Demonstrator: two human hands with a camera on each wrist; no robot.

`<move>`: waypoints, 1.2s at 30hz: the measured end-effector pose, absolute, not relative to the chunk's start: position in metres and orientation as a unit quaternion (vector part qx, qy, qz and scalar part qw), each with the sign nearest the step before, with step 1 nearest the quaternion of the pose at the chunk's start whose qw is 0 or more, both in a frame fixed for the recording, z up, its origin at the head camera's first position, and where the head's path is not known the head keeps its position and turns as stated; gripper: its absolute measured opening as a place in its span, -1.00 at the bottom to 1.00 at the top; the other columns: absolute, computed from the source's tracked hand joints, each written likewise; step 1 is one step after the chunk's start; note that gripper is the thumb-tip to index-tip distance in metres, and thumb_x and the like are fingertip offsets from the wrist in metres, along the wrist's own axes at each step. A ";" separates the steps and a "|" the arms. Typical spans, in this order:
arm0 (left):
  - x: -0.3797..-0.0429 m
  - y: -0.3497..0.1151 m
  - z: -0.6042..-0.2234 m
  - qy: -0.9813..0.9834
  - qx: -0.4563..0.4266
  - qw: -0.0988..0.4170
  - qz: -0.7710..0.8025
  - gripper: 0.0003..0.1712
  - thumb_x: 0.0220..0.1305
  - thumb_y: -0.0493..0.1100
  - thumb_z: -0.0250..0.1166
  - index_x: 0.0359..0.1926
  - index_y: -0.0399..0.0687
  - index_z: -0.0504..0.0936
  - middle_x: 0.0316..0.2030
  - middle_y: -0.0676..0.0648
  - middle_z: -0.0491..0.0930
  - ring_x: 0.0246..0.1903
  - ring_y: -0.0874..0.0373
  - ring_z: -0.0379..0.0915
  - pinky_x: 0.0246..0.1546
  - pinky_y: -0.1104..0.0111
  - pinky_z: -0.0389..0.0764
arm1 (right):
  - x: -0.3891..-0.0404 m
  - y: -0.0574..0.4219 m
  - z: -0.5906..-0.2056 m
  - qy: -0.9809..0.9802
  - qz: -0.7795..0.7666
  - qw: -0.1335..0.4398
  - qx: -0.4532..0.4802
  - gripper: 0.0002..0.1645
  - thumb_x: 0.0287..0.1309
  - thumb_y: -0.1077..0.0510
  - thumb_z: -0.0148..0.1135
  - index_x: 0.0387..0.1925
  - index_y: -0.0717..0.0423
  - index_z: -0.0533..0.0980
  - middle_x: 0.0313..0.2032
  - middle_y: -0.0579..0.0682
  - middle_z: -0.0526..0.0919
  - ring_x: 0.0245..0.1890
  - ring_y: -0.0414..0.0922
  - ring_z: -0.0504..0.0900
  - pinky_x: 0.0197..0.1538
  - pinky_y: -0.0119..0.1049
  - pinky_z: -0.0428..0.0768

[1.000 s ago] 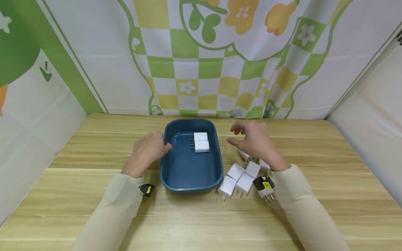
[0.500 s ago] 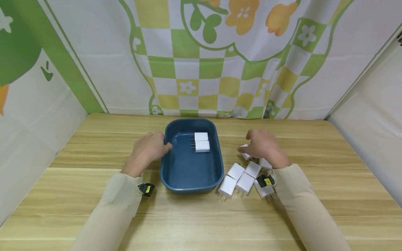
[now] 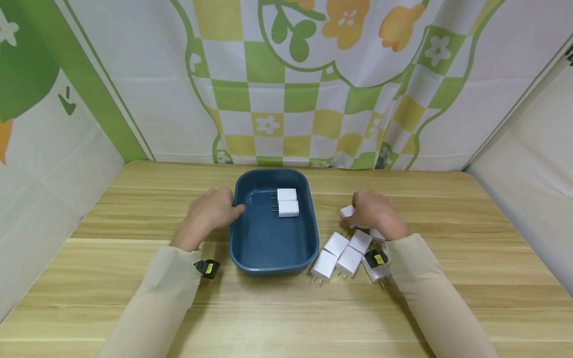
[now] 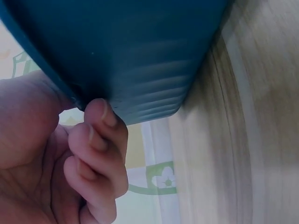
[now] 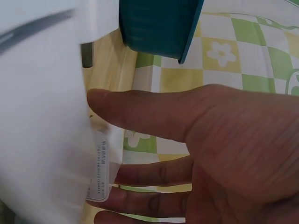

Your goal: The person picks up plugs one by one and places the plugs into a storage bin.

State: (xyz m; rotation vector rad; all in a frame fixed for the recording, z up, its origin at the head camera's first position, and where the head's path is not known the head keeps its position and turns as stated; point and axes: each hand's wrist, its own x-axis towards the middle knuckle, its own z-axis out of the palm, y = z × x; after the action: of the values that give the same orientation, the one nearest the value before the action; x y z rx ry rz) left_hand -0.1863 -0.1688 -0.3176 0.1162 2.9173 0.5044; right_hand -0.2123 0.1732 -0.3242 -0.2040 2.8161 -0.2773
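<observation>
A dark blue plastic bin point(image 3: 264, 246) stands on the table with two white plug chargers point(image 3: 288, 209) side by side in it, prongs pointing left. My left hand point(image 3: 209, 213) pinches the bin's left rim, thumb inside and curled fingers point(image 4: 100, 154) outside below the lip. To the bin's right, my right hand point(image 3: 375, 211) holds a white charger point(image 3: 346, 212) lying on the table, thumb and fingers on its sides. That charger's printed label point(image 5: 99, 170) shows in the right wrist view; the hand hides much of its body in the head view.
Several loose white chargers point(image 3: 336, 244) lie nearer me, right of the bin, one partly under the right wrist's camera point(image 3: 376, 258). Another charger point(image 3: 377, 233) is half hidden by the right wrist. A patterned curtain point(image 3: 268, 104) hangs behind the wooden table point(image 3: 277, 318).
My right hand has come down and slightly right onto the charger behind the pile, and its fingers have closed on it. The left hand stays on the bin's rim.
</observation>
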 end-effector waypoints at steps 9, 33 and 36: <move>-0.185 -0.169 -0.316 0.982 0.044 0.099 0.157 -0.58 0.43 -0.03 0.13 -0.60 -0.06 0.46 -0.64 -0.03 0.39 -0.57 0.02 0.38 -0.55 0.21 0.37 | -0.215 0.173 -0.327 0.982 -0.086 0.152 -0.071 -0.59 0.13 -0.12 0.47 -0.42 0.13 0.57 -0.50 0.03 0.53 -0.50 -0.04 0.46 -0.43 -0.18 0.38; -0.187 -0.167 -0.320 0.981 0.040 0.100 0.158 -0.60 0.44 -0.02 0.16 -0.53 -0.12 0.53 -0.63 -0.05 0.41 -0.58 0.04 0.39 -0.58 0.24 0.38 | -0.214 0.171 -0.327 0.984 -0.106 0.114 -0.086 -0.48 0.10 -0.04 0.48 -0.05 0.22 0.58 -0.36 0.05 0.56 -0.39 -0.01 0.49 -0.38 -0.17 0.41; -0.187 -0.167 -0.319 0.981 0.036 0.100 0.160 -0.60 0.44 -0.02 0.16 -0.52 -0.13 0.54 -0.63 -0.05 0.42 -0.57 0.04 0.39 -0.58 0.24 0.39 | -0.213 0.171 -0.326 0.985 -0.105 0.105 -0.092 -0.39 0.11 -0.05 0.48 0.07 0.24 0.56 -0.22 0.13 0.63 -0.31 0.02 0.53 -0.31 -0.11 0.48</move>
State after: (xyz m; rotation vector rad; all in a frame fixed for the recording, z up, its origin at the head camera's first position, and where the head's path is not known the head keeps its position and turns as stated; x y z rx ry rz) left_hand -0.1870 -0.1667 -0.3195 0.1064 2.9007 0.4719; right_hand -0.2134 0.1711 -0.3261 -0.2725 2.9029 -0.3098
